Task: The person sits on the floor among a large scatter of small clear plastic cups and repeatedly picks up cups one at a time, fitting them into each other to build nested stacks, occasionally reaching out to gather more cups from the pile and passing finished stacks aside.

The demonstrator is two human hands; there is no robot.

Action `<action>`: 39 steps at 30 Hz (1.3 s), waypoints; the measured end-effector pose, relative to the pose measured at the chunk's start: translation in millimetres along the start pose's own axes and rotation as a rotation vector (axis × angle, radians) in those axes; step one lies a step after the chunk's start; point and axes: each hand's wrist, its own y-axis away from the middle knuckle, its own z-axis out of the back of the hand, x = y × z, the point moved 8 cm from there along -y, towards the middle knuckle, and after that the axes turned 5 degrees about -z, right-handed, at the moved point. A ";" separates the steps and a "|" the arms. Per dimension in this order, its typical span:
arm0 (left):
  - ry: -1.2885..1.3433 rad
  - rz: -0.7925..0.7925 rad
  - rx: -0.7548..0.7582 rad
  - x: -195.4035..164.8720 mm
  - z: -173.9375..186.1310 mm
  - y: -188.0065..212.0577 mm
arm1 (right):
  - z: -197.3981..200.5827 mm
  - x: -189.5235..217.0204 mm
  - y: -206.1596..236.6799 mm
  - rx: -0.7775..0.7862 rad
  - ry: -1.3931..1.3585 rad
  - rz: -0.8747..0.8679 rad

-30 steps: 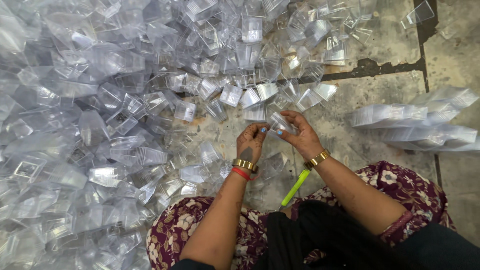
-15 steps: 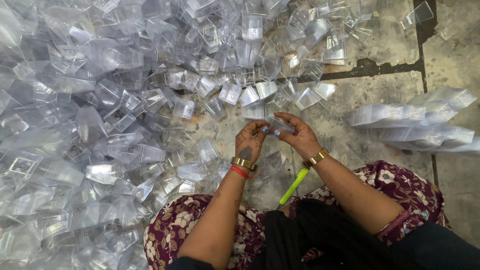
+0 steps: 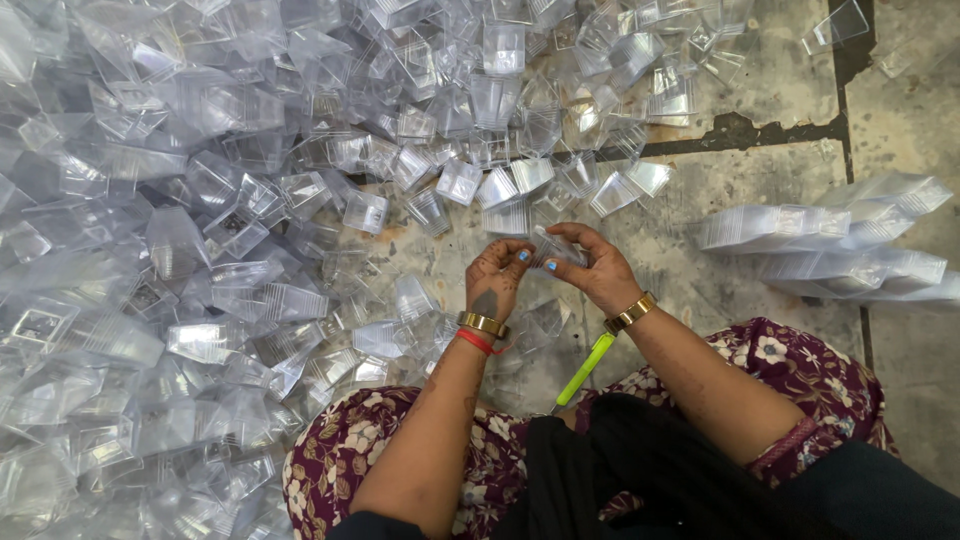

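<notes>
Both hands have drifted slightly lower and closer to her lap than a second ago, and the clear piece between them now lies more level; the heap around her has not stirred. She sits on the stone floor with a clear plastic cup held in front of her. Her left hand is closed on its near end, thumb and fingers pinching, and her right hand is wrapped over the other end, fingers curled down on it. Whether it is one cup or a few nested together I cannot tell, the plastic being so transparent.

A great loose pile of clear cups spreads to her left and ahead, and neat nested stacks lie on their sides well apart to her right. A green-handled tool rests by her knee, just under the right wrist, untouched.

To my eye the work is fitting or checking cups by hand, and doing it well would mean gripping at the rims and not the thin walls, which look easy to crush, keeping the mouths lined up squarely before pressing, and working above the lap so a slipped piece does not vanish into the heap
</notes>
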 end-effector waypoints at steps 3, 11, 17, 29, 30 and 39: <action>0.043 0.002 -0.050 -2.1 5.1 -0.5 | 5.2 0.6 0.1 -0.060 0.075 0.012; 0.092 -0.025 -0.285 1.7 26.6 -1.9 | 10.6 10.6 1.3 -0.037 -0.204 0.095; 0.080 -0.032 -0.312 2.4 28.1 -0.8 | 15.2 1.0 -0.1 -0.017 -0.510 -0.069; 0.083 -0.001 -0.069 -2.6 2.1 -3.8 | 19.3 2.1 -6.4 0.082 -0.113 -0.160; 0.125 -0.009 0.084 -4.8 -12.7 -2.4 | 14.3 7.7 -4.7 0.095 0.086 -0.095; -0.990 0.164 0.425 -3.8 -41.3 21.6 | 60.0 12.0 -9.3 -0.350 -0.154 -0.022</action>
